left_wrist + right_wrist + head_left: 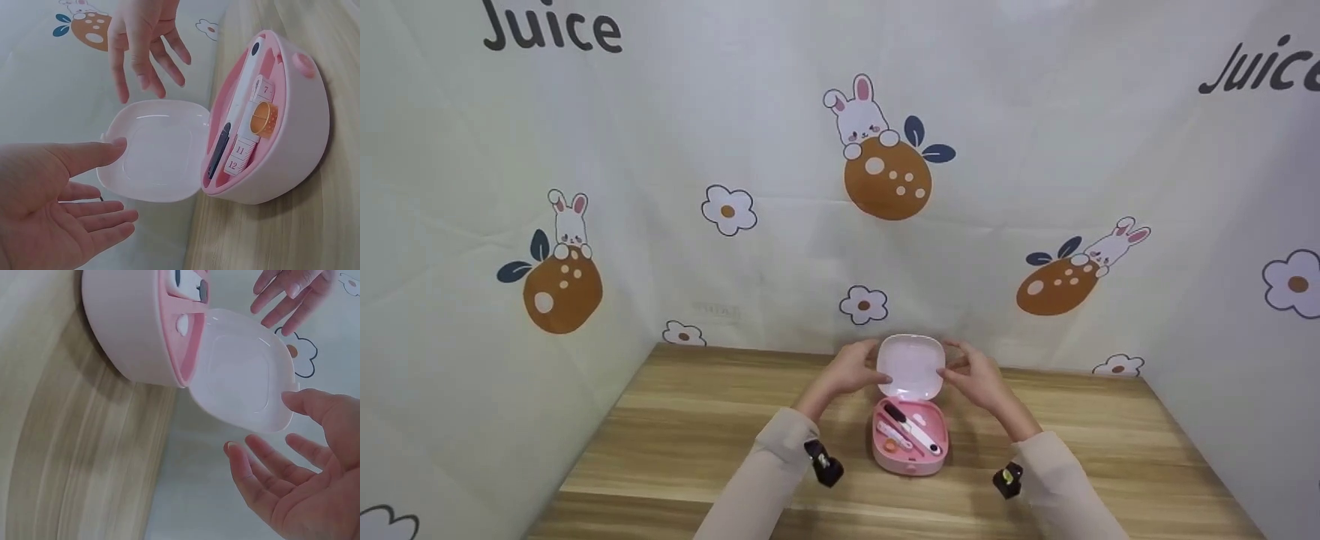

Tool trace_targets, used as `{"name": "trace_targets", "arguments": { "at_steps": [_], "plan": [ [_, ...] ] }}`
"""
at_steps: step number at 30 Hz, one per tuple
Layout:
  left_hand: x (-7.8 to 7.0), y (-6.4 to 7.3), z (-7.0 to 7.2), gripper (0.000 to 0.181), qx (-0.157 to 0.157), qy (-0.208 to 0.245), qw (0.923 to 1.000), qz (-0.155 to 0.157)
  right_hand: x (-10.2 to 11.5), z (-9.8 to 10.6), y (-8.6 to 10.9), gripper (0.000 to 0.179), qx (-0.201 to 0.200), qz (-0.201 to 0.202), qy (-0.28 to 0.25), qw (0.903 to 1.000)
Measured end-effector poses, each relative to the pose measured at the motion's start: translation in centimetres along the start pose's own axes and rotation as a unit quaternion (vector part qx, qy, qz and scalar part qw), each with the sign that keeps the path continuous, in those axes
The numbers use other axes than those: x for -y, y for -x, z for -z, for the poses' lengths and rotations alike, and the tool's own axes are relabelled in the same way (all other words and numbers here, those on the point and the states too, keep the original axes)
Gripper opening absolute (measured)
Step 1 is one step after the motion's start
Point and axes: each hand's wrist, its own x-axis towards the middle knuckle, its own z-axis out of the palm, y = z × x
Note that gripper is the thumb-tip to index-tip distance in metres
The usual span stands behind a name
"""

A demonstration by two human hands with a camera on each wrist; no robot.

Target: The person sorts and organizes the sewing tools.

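A pink sewing box (911, 468) stands on the table with its pale lid (911, 366) raised at the back. My left hand (855, 367) is at the lid's left edge, thumb in front and fingers loosely extended. At the right edge is my right hand (976, 377), its thumb tip by the rim and its fingers spread. Whether either thumb touches the lid, I cannot tell. Inside the box lie a white tool with a black end (240, 93), a folded tape measure (240, 151) and an orange thimble-like ring (263, 119). A small white piece (182, 324) sits in another compartment.
The wood-grain table (697, 420) meets a printed cloth backdrop (780, 262) close behind the lid. More cloth hangs at the left and right sides. Black wrist cameras (826, 466) are strapped below the sleeves.
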Motion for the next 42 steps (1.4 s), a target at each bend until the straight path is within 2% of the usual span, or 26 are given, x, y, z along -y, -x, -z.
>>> {"name": "trace_targets", "arguments": {
  "at_steps": [11,19,26,32,39,42],
  "plan": [
    [0.1,-1.0,-1.0,0.066,-0.011,-0.029,0.9995,-0.008,0.1,-0.3,-1.5,0.053,0.052,-0.032,-0.019,0.9980],
    [-0.5,-1.2,-1.2,0.067,-0.006,-0.031,0.9995,0.008,0.0,-0.1,-1.4,0.052,0.060,-0.052,-0.071,0.9944],
    [-0.7,-0.7,-1.3,0.065,-0.021,-0.035,0.9991,-0.016,0.0,0.2,-0.9,0.052,0.073,-0.035,-0.106,0.9910],
    [-0.5,0.0,-1.6,0.060,-0.042,-0.032,0.9981,-0.031,-0.1,0.2,-0.3,0.045,0.071,-0.013,-0.135,0.9883],
    [-0.1,0.9,-2.2,0.052,-0.059,-0.052,0.9944,-0.070,0.3,0.2,0.3,0.034,0.057,-0.032,-0.149,0.9867],
    [0.1,1.3,-2.6,0.051,-0.064,-0.060,0.9934,-0.074,0.3,0.2,0.5,0.032,0.046,-0.035,-0.143,0.9880]
  ]
}}
